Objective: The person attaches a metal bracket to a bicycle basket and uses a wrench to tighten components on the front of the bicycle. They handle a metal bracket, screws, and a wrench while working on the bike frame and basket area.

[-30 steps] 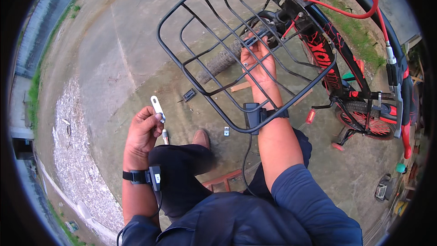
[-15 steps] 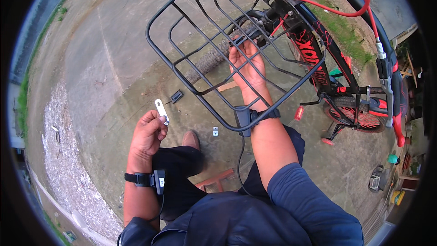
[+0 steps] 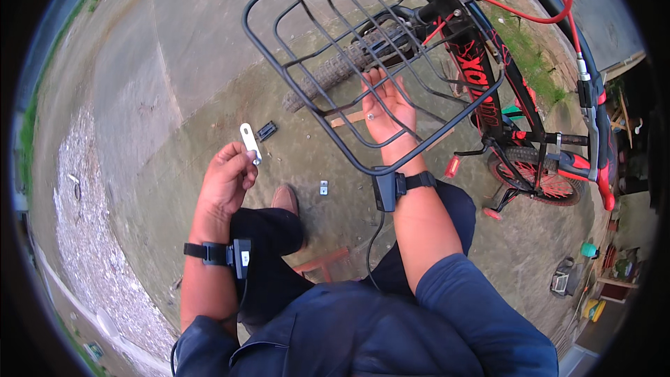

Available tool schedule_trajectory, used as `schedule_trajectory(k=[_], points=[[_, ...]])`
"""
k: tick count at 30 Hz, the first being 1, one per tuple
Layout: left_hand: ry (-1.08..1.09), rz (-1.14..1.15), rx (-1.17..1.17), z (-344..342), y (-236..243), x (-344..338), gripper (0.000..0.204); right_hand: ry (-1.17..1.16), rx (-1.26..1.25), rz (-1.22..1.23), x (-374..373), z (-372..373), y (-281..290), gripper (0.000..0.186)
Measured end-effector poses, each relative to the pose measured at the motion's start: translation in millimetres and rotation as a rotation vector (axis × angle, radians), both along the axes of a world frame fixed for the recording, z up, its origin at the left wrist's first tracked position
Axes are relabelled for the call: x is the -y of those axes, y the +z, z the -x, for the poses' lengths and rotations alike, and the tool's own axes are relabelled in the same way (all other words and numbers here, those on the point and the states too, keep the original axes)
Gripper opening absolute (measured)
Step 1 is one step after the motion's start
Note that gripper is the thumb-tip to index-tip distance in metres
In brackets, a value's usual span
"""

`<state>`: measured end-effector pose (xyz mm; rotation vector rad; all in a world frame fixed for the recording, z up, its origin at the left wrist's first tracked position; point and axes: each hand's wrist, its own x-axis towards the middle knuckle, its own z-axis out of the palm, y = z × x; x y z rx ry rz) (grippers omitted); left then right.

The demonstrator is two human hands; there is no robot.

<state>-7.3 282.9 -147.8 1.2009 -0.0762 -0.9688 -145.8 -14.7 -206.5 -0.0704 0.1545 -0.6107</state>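
My left hand (image 3: pixel 232 176) is closed in a pinch on a white slotted metal strip (image 3: pixel 247 135), which points up and away. A small bolt end shows by its lower end, next to the thumb. My right hand (image 3: pixel 391 115) is palm up below a black wire basket (image 3: pixel 336 47), seen through its bars, with its fingers extended and slightly bent. A small shiny metal piece (image 3: pixel 370 116), perhaps a nut, shows against the outer edge of that palm. The basket is mounted at the front of a black and red bicycle (image 3: pixel 474 73), above its knobbly front tyre (image 3: pixel 328 78).
On the concrete lie a black plastic part (image 3: pixel 266 131), a small silver bracket (image 3: pixel 324 188) and a flat wooden piece (image 3: pixel 347 119). A reddish stand (image 3: pixel 324 263) is between my legs. A red pedal (image 3: pixel 452 165) sticks out at right. Tools and clutter line the right edge.
My right hand has drawn back from the black part by the front wheel, and the shiny metal piece now shows at its palm. My left hand still holds the strip.
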Motion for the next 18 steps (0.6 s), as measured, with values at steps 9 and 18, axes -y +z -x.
schedule_trajectory(k=[9, 18], points=[[0.019, -0.005, 0.030, -4, -2, -8, 0.010, -0.107, 0.126, -0.120, -16, 38, -38, 0.030], [0.013, 0.004, 0.041, -7, -8, -17, 0.006, 0.093, -0.422, -0.250, -50, 64, -118, 0.021]])
